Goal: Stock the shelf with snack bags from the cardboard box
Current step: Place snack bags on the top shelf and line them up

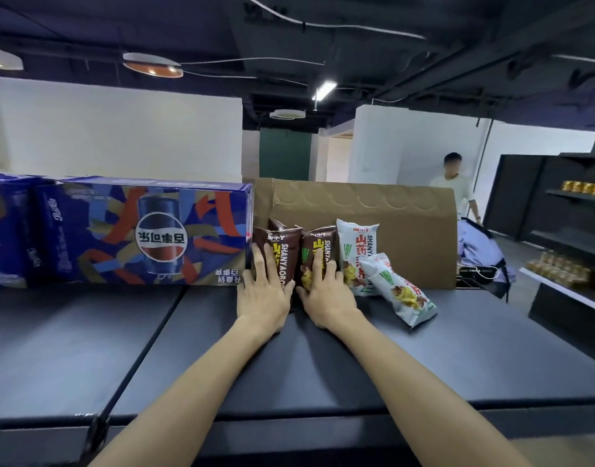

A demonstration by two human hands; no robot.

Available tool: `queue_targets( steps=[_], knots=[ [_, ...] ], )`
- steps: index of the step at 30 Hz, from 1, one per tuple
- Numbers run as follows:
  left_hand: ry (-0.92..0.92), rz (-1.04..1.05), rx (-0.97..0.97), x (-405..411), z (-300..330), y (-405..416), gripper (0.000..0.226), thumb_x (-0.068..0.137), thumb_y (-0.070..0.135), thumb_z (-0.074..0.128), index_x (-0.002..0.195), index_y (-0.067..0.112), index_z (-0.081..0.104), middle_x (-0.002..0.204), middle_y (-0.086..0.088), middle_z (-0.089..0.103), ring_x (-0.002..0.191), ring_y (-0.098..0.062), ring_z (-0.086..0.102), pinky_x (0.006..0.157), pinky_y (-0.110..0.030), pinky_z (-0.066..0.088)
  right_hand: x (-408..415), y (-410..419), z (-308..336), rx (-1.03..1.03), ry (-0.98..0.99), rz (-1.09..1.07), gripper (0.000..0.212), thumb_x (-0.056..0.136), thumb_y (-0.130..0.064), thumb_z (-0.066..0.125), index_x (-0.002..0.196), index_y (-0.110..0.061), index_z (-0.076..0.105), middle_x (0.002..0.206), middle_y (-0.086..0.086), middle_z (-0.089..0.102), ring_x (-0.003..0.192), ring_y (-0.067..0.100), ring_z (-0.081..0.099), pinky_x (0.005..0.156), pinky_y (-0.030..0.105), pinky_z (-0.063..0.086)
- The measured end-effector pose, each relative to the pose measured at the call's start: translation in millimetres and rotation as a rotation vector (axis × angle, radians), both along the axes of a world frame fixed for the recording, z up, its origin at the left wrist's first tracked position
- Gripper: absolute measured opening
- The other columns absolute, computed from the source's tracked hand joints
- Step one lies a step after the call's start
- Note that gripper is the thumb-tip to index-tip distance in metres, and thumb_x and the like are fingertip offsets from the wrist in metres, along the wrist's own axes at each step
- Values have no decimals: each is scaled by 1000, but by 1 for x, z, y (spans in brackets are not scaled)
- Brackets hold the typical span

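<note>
Two brown snack bags stand upright on the dark shelf top, leaning back against a cardboard box. My left hand presses flat, fingers straight, against the left brown bag. My right hand lies with straight fingers on the right brown bag. To their right a white snack bag stands upright, and a second white bag has tipped forward, lying slanted on the shelf top.
A blue Pepsi carton sits upside down left of the bags, touching the left brown one. A person stands beyond the cardboard box. Dark shelving with jars lines the right side.
</note>
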State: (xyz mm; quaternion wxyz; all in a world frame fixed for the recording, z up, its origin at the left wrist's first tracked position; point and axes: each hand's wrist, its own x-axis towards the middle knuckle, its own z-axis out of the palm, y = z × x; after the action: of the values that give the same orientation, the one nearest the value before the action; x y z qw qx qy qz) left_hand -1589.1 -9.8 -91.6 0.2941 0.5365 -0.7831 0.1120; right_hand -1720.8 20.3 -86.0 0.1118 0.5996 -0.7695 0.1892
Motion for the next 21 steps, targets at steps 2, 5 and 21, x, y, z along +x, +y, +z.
queue_targets(
  steps=[2,5,21],
  knots=[
    [-67,-13,1,7,-1,6,87,98,53,31,151,0,-14,159,-19,-12,122,-38,38,99,-47,39,1,11,2,51,27,1,85,99,-45,43,155,-10,-10,153,19,18,133,37,33,101,45,40],
    [-129,-45,13,16,-2,16,90,95,50,41,151,-3,-7,159,-18,-4,127,-37,32,103,-46,37,1,30,5,98,56,11,79,99,-38,47,156,-13,-2,150,15,25,132,35,35,97,45,43],
    [-211,-410,154,-5,43,142,61,89,36,53,146,25,36,128,-5,56,118,-27,53,88,-42,50,-41,179,35,116,67,35,47,96,-40,49,137,-21,40,138,4,51,111,32,58,86,40,51]
  ],
)
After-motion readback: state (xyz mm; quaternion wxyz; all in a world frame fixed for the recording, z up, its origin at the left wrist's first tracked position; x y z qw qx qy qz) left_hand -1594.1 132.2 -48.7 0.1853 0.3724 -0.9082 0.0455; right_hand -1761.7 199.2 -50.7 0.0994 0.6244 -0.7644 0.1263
